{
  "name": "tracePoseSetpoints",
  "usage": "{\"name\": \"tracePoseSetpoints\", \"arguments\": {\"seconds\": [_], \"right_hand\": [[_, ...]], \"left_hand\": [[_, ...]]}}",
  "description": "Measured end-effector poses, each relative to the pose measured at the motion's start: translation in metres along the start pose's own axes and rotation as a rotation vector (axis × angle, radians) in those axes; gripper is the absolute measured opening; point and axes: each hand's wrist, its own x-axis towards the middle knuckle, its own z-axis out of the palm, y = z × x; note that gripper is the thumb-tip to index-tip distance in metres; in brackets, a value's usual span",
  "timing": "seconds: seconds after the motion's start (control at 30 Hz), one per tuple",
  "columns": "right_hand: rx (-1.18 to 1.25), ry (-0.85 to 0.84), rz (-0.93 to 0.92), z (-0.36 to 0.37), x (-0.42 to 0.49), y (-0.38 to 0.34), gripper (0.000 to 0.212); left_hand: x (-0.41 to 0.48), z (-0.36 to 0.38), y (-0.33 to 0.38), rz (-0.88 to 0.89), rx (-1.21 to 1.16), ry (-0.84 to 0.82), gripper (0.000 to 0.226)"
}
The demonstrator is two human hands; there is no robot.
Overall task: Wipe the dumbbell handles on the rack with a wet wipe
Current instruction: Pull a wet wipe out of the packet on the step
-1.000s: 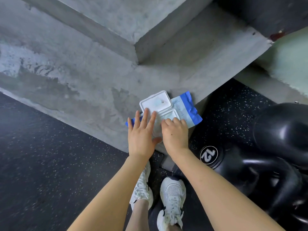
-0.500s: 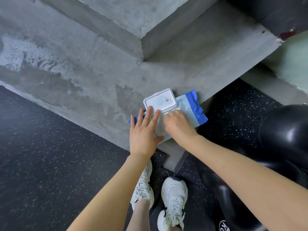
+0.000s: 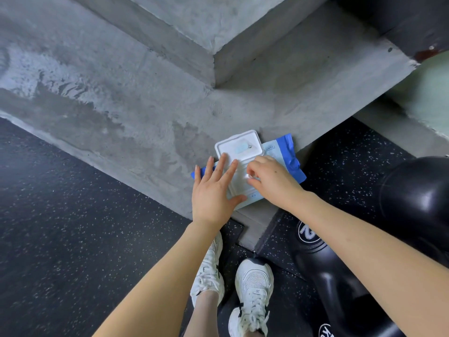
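Ledge (image 3: 145, 122) free left + behind wipe pack (image 3: 277, 153) at front corner; raised concrete block (image 3: 194, 25) blocks rear, kettlebells (image 3: 418, 198) crowd floor rt

From my feed, the concrete ledge (image 3: 145, 113) reads as rough, matt grey, blotched and pitted. The floor (image 3: 60, 227) looks like matt black rubber flecked with pale specks. I see the wipe pack (image 3: 289, 152) as thin, soft plastic film, blue and pale, with a slight sheen, and its lid (image 3: 239, 144) as smooth, hard white plastic. The black weights (image 3: 418, 198) are glossy and smooth, catching highlights. The shoes (image 3: 254, 285) show white mesh cloth and woven laces.
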Motion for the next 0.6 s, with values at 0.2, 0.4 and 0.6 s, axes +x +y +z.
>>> {"name": "tracePoseSetpoints", "arguments": {"seconds": [0.2, 0.4, 0.6], "right_hand": [[0.16, 0.04, 0.049, 0.003, -0.001, 0.004, 0.016], [0.616, 0.028, 0.122, -0.007, -0.011, 0.012, 0.006], [1.109, 0.039, 0.22, -0.023, -0.036, 0.004, 0.012]], "left_hand": [[0.002, 0.003, 0.002, -0.037, 0.005, -0.038, 0.082], [0.003, 0.0, 0.003, -0.058, -0.004, -0.089, 0.081], [0.006, -0.004, 0.005, -0.071, 0.057, -0.162, 0.081]]}}
